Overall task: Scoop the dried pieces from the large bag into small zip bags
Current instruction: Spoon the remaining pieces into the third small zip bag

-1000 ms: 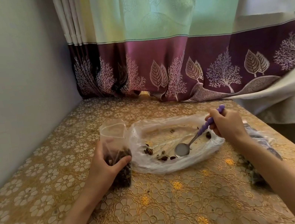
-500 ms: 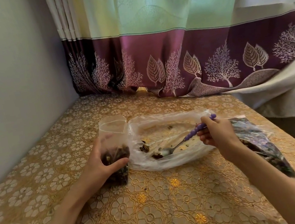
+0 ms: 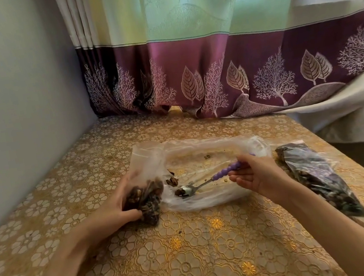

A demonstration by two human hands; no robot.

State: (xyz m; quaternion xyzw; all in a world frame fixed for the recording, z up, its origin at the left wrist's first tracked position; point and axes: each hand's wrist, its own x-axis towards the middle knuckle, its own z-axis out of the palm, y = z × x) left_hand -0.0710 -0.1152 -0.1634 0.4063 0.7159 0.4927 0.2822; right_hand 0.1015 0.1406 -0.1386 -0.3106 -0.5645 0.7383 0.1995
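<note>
A large clear plastic bag point(image 3: 214, 151) lies open and nearly flat on the table, with a few dark dried pieces point(image 3: 172, 181) left inside. My left hand point(image 3: 115, 204) grips a small zip bag point(image 3: 148, 191) partly filled with dried pieces, its mouth tilted toward the large bag. My right hand point(image 3: 254, 174) pinches the purple handle of a metal spoon point(image 3: 186, 190). The spoon's bowl rests inside the large bag and carries a few dried pieces.
A filled, closed zip bag point(image 3: 320, 177) lies to the right of my right arm, near the table's right edge. The gold floral tablecloth point(image 3: 196, 256) covers the table. A wall stands on the left and a curtain point(image 3: 213, 72) hangs at the back.
The spoon slid left across the large bag and picked up a few pieces. My left hand tilted the small zip bag toward the large bag. The camera moved closer.
</note>
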